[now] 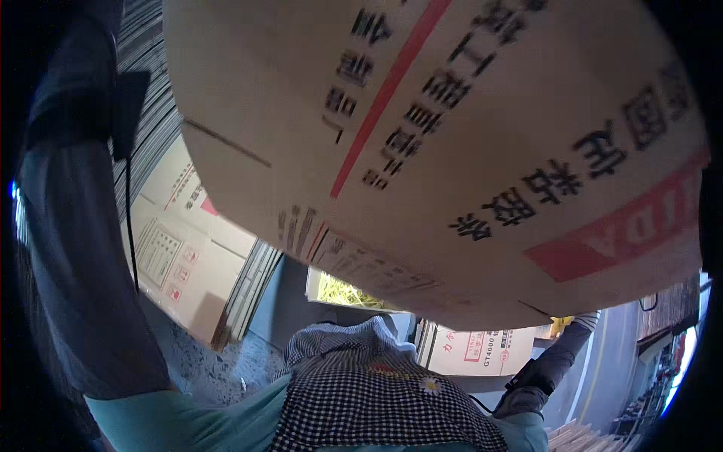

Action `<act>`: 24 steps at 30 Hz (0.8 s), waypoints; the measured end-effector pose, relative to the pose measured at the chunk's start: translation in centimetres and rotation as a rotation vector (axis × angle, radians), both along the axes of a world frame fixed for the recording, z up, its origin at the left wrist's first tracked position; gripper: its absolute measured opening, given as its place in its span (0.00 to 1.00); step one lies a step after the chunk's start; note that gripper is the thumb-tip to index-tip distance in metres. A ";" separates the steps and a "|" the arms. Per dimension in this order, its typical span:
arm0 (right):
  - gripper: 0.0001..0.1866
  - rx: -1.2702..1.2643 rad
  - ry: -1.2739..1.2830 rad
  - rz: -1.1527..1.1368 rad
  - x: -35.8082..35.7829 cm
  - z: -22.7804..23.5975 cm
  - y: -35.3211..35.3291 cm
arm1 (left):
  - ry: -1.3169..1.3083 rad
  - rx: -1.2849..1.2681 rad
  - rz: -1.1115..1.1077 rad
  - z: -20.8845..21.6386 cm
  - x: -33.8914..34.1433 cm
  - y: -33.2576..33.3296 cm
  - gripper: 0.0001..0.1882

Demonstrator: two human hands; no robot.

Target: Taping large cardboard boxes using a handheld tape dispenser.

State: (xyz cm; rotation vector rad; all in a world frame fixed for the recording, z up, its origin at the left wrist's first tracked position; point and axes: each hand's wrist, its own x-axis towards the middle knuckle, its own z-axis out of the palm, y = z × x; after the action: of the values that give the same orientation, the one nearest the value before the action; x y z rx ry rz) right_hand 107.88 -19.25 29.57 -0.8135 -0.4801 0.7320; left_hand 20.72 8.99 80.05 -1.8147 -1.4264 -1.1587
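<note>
A large flat printed cardboard sheet point(422, 143), brown with black lettering and red bands, fills the upper view right in front of me. My left arm, in a dark sleeve point(75, 256), reaches up along the left side, and its hand lies beyond the picture's edge. On the right, my other forearm point(553, 369) in a dark sleeve rises to the sheet's lower edge. A striped cuff point(587, 319) shows at its wrist. My right hand is hidden behind the cardboard, so its fingers cannot be made out.
A stack of printed flat cartons point(199, 260) stands at the left, with more stacked cardboard point(147, 113) above it. Below the sheet are a box of yellow strips point(346, 292) and another carton stack point(482, 350). Wooden strips point(595, 437) lie at the lower right.
</note>
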 end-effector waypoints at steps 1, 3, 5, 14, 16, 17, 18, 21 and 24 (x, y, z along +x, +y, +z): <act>0.40 -0.024 0.020 0.003 1.2 -4.2 1.2 | -0.030 -0.064 0.041 -2.0 -1.6 3.5 0.40; 0.39 -0.106 -0.026 0.072 5.4 -12.2 -0.9 | -0.080 -0.217 0.117 -7.7 -4.4 11.0 0.41; 0.39 -0.156 -0.178 0.314 11.1 -18.0 -3.2 | -0.208 -0.371 0.189 -18.4 -4.7 20.8 0.41; 0.38 -0.854 -0.085 -0.711 -19.5 -13.3 8.3 | 0.474 -0.760 -0.344 -60.4 17.3 16.0 0.34; 0.32 -0.718 -0.032 -0.563 -23.6 -13.9 7.1 | 0.446 -0.963 -0.576 -69.0 20.6 6.1 0.40; 0.29 -0.641 0.094 -0.249 -24.2 -14.2 5.2 | 0.444 -1.004 -0.610 -72.0 21.3 1.1 0.42; 0.26 -0.580 0.218 -0.064 -27.3 -13.1 6.2 | 0.420 -1.144 -0.614 -74.0 21.6 -2.9 0.40; 0.33 -0.656 0.214 0.280 -34.0 -11.6 7.0 | 0.343 -1.515 -0.635 -74.1 24.8 -6.6 0.35; 0.34 -0.635 0.054 0.751 -36.6 -8.5 9.1 | -1.569 -2.067 -0.978 -70.6 26.0 -7.0 0.43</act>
State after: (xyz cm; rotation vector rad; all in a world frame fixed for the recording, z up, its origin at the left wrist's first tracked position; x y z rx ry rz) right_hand 71.29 -10.16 21.07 -1.2108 -0.5111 1.6508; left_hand 46.68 1.96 9.44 -3.1445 -3.8757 -1.8790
